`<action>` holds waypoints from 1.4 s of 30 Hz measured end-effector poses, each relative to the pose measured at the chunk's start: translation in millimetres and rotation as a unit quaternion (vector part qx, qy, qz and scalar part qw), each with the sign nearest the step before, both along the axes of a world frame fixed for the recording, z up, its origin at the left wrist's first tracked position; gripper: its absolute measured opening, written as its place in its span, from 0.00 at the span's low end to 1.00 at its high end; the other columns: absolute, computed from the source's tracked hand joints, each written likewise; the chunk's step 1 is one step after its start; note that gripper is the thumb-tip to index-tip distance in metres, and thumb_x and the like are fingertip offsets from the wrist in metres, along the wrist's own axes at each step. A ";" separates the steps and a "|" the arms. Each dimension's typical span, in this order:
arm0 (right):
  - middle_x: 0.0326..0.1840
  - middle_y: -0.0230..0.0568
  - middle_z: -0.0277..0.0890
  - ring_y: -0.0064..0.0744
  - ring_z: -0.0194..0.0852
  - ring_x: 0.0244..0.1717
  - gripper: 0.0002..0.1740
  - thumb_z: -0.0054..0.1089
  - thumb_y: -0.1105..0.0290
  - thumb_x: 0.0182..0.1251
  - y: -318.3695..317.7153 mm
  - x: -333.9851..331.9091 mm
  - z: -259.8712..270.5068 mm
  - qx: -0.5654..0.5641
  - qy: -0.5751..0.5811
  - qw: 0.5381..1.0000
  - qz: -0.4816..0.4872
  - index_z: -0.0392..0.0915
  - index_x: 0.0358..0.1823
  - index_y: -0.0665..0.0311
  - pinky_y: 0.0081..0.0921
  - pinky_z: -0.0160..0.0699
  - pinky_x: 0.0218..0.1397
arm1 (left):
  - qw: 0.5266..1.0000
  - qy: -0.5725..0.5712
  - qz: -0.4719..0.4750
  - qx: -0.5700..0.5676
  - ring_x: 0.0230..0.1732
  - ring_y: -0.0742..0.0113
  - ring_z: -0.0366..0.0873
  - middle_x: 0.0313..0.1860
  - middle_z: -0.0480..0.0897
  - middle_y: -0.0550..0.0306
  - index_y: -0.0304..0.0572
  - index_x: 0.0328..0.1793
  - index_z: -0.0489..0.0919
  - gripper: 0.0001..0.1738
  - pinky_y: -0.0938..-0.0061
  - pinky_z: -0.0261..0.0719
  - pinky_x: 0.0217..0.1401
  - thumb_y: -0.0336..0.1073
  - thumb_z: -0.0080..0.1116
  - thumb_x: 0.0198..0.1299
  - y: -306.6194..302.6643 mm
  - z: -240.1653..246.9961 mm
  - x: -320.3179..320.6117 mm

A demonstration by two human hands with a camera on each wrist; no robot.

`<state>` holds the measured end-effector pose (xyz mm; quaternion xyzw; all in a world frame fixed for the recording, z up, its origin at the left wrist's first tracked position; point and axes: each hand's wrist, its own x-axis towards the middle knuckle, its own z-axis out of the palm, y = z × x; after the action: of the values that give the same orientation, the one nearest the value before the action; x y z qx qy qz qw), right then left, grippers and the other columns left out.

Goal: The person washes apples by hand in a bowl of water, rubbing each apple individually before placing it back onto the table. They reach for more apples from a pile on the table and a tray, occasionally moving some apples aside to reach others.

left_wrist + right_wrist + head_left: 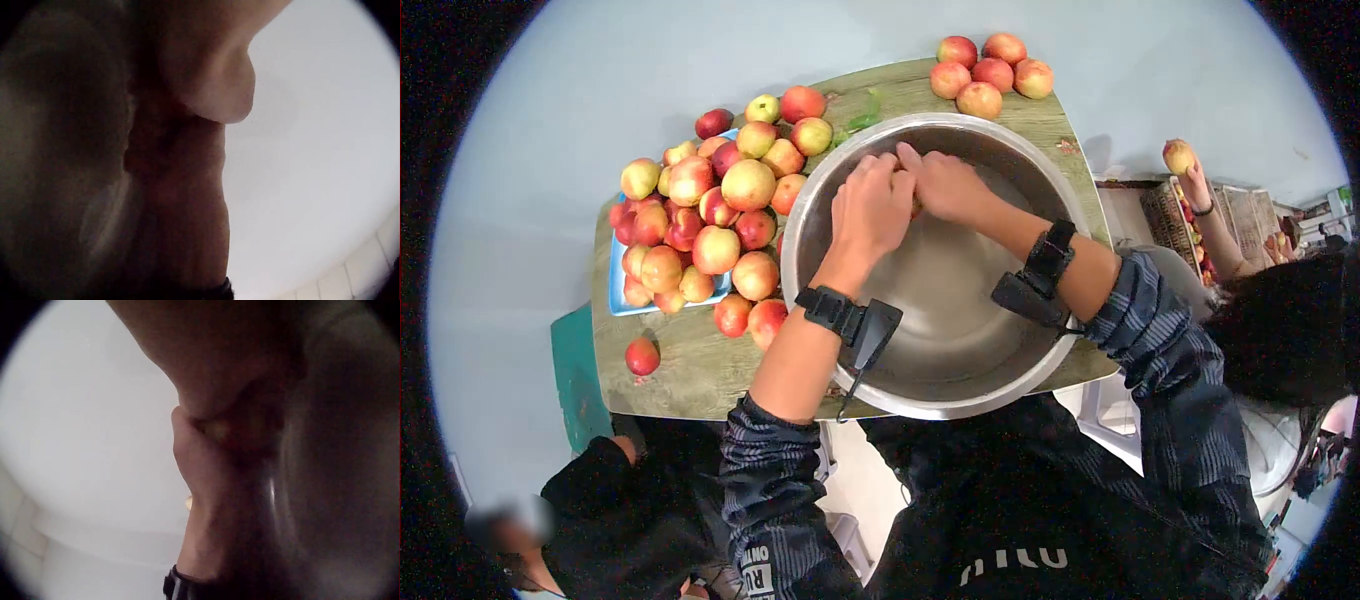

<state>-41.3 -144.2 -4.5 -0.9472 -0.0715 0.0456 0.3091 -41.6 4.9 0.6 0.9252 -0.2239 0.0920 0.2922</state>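
Note:
Both hands meet over the far left part of a large steel basin (1078, 240). Between them they hold a nectarine (220, 430), mostly hidden by the fingers; a reddish sliver shows in the head view. My left hand (874, 205) curls round it from the left, knuckles up. From the right, my right hand (945, 185) grips it too, its fingers close against the left ones. In the dark left wrist view, the left thumb area hides the fruit. Heaped nectarines (690, 180) fill a blue tray (616, 290) to the basin's left.
Several nectarines (992, 75) sit at the table's far edge, and one nectarine (642, 356) lies alone at the left. Green leaves (866, 112) lie behind the basin. At right, another person's hand (1195, 185) lifts a fruit near a crate (1165, 215). Someone in black (615, 520) sits lower left.

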 end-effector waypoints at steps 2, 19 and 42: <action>0.50 0.66 0.79 0.64 0.79 0.51 0.28 0.39 0.50 0.77 -1.7 -8.8 15.4 -0.050 0.052 0.996 -0.060 0.80 0.50 0.67 0.55 0.77 0.56 | 0.997 0.021 0.009 0.076 0.43 0.37 0.81 0.44 0.81 0.39 0.39 0.42 0.79 0.16 0.46 0.78 0.45 0.45 0.50 0.65 -0.6 5.8 -6.6; 0.49 0.59 0.84 0.56 0.85 0.52 0.20 0.52 0.62 0.65 -10.4 -13.6 14.7 -0.137 0.094 0.986 -0.007 0.85 0.47 0.68 0.50 0.82 0.56 | 0.948 0.008 -0.146 0.281 0.42 0.41 0.84 0.48 0.79 0.43 0.43 0.58 0.75 0.22 0.51 0.85 0.42 0.44 0.62 0.60 2.3 11.3 -15.4; 0.53 0.57 0.83 0.54 0.84 0.55 0.20 0.59 0.59 0.63 -18.4 -9.7 23.6 -0.146 0.121 0.982 -0.022 0.85 0.50 0.65 0.48 0.82 0.58 | 0.936 0.089 -0.146 0.307 0.45 0.40 0.84 0.45 0.85 0.44 0.51 0.56 0.79 0.18 0.48 0.82 0.47 0.49 0.47 0.72 -3.7 15.2 -11.0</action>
<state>-51.0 -162.7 19.2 -0.9711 -0.0051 0.1624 0.1749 -52.6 1.2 15.7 0.9314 -0.3471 -0.1073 0.0230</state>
